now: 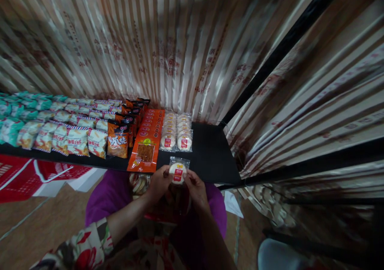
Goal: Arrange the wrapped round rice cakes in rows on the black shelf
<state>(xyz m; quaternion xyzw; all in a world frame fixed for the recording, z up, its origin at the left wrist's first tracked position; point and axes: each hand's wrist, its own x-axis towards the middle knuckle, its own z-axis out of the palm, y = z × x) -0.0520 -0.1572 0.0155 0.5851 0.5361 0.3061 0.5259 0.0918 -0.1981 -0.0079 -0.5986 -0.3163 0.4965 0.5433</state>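
Both hands pinch one clear packet of round white crackers [177, 173] with a red label, held over the front edge of the black shelf [210, 154]. My left hand [159, 184] grips its left side, and my right hand [195, 185] grips its right side. Behind it, two rows of matching cracker packets [176, 132] lie overlapping on the shelf. Left of those rows are long orange snack packs [146, 142], overlapped so that the front one shows brown sticks. Below my hands, more packets [139, 183] sit between my knees, partly hidden by my arms.
Orange-and-black bags [117, 141], white bread-like bags [77, 140] and teal bags [11, 131] fill the shelf's left. A red basket [18, 176] stands below. A patterned curtain [180, 42] hangs behind, with a black frame bar [270, 68] at right. A pale stool [277, 256] is lower right.
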